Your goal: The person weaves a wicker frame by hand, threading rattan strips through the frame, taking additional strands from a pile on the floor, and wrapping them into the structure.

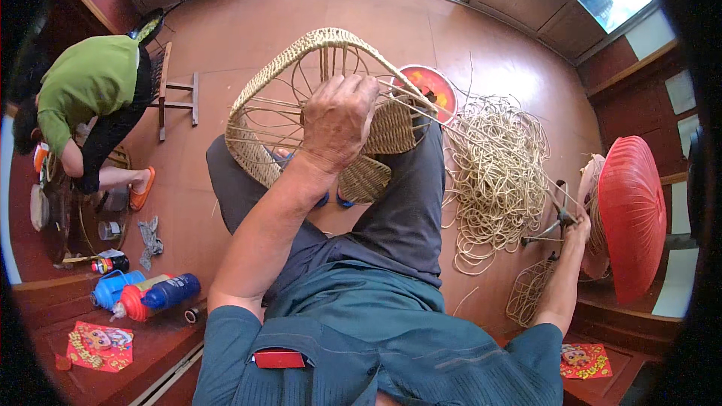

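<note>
A partly woven straw-rope basket (252, 90) rests across my knees, its thick rim wrapped and bare cords stretched across its opening. Tightly woven panels (395, 129) show on its right side. My left hand (340, 116) reaches over the middle of the basket with fingers curled down on its cords; the fingertips are mostly hidden. Far out to the right, my right hand (577, 227) is closed around a straw cord (511, 156). That cord runs from the basket's right rim over the rope pile to this hand.
A tangled pile of straw rope (496, 173) lies right of my knees, beside a red basin (429, 86). A red round-topped stool (635, 218) stands at far right, a wire frame (530, 289) below it. At left, a person in green (90, 83) bends over near several bottles (162, 293).
</note>
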`<action>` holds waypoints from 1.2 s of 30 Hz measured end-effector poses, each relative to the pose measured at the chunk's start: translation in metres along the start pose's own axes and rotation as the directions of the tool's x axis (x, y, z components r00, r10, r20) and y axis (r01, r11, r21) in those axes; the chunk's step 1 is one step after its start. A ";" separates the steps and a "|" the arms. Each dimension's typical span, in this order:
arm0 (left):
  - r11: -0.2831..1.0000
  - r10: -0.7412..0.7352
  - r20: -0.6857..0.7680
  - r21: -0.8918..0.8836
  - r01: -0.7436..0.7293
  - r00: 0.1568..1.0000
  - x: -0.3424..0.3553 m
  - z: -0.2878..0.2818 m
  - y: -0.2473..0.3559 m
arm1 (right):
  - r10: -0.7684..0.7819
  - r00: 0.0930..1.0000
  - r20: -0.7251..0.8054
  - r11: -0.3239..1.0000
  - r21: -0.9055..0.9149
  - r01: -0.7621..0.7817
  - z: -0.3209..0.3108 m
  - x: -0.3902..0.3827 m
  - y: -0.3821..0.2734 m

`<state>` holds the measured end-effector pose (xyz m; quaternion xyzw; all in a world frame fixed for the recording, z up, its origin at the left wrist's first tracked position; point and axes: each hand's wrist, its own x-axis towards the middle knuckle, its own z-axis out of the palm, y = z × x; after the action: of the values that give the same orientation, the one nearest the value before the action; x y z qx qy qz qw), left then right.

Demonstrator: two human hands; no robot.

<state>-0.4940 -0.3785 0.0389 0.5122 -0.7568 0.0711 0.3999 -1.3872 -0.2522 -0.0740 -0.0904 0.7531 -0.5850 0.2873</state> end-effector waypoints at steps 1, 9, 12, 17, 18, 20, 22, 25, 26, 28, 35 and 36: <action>1.000 0.021 -0.018 0.019 -0.021 1.000 0.006 -0.004 0.004 | -0.003 1.000 0.007 1.000 0.015 0.003 -0.001 0.008 0.001; 0.990 -0.024 -0.040 0.138 0.029 0.999 0.009 -0.001 0.004 | 0.240 0.908 -0.342 0.970 0.108 -0.216 -0.100 -0.057 0.091; 0.981 -0.056 -0.007 0.185 0.056 0.998 0.018 0.005 0.016 | 0.260 0.947 -0.187 0.966 0.053 -0.255 -0.057 -0.088 0.133; 0.985 -0.100 0.004 0.142 0.099 0.995 0.021 0.009 0.021 | 0.217 0.963 0.157 0.888 -0.441 -0.129 0.071 -0.123 0.149; 0.987 -0.150 -0.041 0.050 0.152 0.988 0.020 0.009 0.019 | 0.163 0.935 0.316 0.824 -0.565 0.048 0.082 -0.119 0.130; 0.983 -0.183 -0.070 0.006 0.184 0.981 0.018 0.008 0.019 | 0.021 0.916 0.401 0.717 -0.645 0.266 0.155 -0.155 0.116; 0.959 -0.282 0.006 -0.022 0.283 0.959 0.018 0.007 0.019 | -0.202 0.848 0.490 0.611 -0.614 0.500 0.218 -0.214 0.085; 0.938 -0.327 -0.044 -0.134 0.319 0.944 0.013 0.009 0.020 | -0.496 0.586 0.640 0.407 -0.424 0.809 0.290 -0.283 0.050; 0.939 -0.327 -0.040 -0.127 0.320 0.944 0.011 0.007 0.020 | -0.484 0.590 0.646 0.493 -0.355 0.794 0.315 -0.338 0.025; 0.897 -0.394 -0.064 -0.243 0.368 0.917 0.008 0.004 0.022 | -0.487 0.540 0.686 0.548 -0.241 0.801 0.350 -0.406 0.000; 0.277 -0.588 0.238 -0.838 0.470 0.773 -0.006 -0.015 0.009 | -0.661 0.186 0.727 0.480 0.220 0.849 0.434 -0.550 0.002; 0.280 -0.583 0.246 -0.834 0.475 0.775 -0.010 -0.019 0.006 | -0.708 0.099 0.700 0.410 0.293 0.863 0.445 -0.560 0.008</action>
<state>-0.4876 -0.3588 0.0463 0.4557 -0.4484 -0.4270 0.6395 -0.6872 -0.3544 0.0349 -0.7341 0.4445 -0.4746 0.1958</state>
